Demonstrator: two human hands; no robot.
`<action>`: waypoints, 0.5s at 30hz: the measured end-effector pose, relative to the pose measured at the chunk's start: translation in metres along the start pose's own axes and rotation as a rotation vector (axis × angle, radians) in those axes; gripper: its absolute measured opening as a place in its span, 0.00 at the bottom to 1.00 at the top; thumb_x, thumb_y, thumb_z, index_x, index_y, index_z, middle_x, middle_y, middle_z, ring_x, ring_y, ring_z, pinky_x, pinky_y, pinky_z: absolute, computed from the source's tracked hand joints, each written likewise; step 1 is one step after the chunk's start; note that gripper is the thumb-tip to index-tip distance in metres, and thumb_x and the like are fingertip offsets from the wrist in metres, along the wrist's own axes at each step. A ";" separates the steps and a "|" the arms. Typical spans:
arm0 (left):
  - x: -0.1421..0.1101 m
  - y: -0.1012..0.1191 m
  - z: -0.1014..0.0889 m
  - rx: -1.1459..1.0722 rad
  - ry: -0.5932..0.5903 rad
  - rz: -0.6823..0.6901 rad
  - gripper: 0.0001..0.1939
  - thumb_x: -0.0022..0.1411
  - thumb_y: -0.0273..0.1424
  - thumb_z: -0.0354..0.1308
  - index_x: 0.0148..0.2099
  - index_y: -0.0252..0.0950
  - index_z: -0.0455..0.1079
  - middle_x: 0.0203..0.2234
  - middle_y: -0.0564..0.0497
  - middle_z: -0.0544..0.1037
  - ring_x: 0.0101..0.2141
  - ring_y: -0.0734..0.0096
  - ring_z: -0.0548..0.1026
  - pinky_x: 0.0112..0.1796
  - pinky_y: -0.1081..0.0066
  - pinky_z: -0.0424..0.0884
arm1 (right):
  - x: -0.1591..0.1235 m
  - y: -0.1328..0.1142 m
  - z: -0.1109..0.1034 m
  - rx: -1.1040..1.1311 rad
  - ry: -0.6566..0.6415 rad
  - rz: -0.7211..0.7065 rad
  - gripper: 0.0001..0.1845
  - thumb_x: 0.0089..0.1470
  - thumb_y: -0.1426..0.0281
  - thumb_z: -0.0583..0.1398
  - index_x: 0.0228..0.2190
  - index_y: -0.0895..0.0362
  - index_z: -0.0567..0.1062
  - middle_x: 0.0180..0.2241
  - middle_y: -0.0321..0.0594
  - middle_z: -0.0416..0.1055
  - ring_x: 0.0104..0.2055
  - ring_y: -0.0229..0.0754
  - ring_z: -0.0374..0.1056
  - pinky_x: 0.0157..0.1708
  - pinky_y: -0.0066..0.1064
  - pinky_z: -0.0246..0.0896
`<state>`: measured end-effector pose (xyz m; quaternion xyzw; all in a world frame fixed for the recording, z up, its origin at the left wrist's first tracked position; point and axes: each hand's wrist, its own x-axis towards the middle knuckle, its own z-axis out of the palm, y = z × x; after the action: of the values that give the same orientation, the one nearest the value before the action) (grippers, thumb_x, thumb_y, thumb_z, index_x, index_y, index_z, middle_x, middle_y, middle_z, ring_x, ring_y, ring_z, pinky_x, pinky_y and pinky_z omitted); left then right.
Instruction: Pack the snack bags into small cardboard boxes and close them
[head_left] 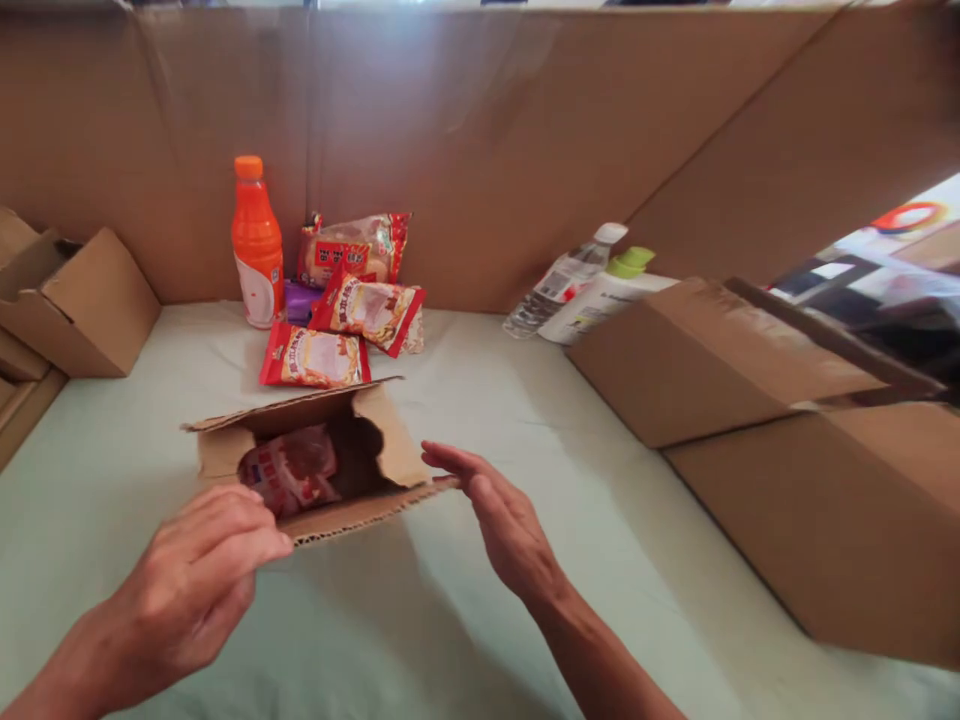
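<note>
A small open cardboard box [405, 440] stands on the pale green cloth in front of me, its flaps raised. Inside lies a red-and-clear snack packet [292, 470], partly in shadow. My left hand [199, 575] pinches the near left edge of the box between thumb and fingers. At the opposite side, my right hand [499, 515] is open with fingers stretched out, by the near right corner of the flap; whether it touches is hard to tell. Just behind the box are red snack packets [319, 355], some overlapping.
An orange drink bottle [257, 250] stands upright at the back left. A clear bottle [559, 285] and a white bottle with a green cap [600, 305] lean at the back right. Cardboard boxes [825, 520] flank the right, others [97, 300] the left. A tall cardboard wall [450, 150] closes the back.
</note>
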<state>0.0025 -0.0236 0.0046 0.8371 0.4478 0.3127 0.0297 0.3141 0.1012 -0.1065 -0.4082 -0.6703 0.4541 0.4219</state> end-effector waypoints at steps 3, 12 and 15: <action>0.014 -0.006 0.008 -0.123 -0.025 0.066 0.21 0.61 0.14 0.51 0.51 0.38 0.69 0.39 0.49 0.80 0.45 0.68 0.78 0.53 0.62 0.76 | -0.010 0.004 0.000 0.107 0.100 0.058 0.28 0.67 0.49 0.50 0.53 0.52 0.77 0.56 0.48 0.75 0.55 0.51 0.73 0.47 0.42 0.73; 0.008 -0.024 0.010 0.020 0.149 -0.059 0.18 0.63 0.20 0.56 0.53 0.37 0.70 0.41 0.50 0.82 0.50 0.71 0.78 0.57 0.69 0.74 | 0.041 -0.005 -0.017 -0.122 0.026 0.055 0.24 0.64 0.51 0.56 0.44 0.54 0.82 0.44 0.45 0.81 0.47 0.49 0.76 0.50 0.41 0.71; 0.008 -0.026 0.017 0.015 0.175 -0.070 0.14 0.62 0.19 0.55 0.48 0.38 0.70 0.37 0.52 0.82 0.47 0.73 0.80 0.56 0.70 0.75 | 0.118 -0.011 -0.025 -0.374 0.058 -0.081 0.18 0.61 0.59 0.58 0.46 0.55 0.80 0.48 0.46 0.80 0.48 0.50 0.75 0.48 0.42 0.70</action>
<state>-0.0038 0.0014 -0.0137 0.7905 0.4801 0.3802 -0.0048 0.2994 0.2145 -0.0676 -0.4651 -0.7463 0.2921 0.3760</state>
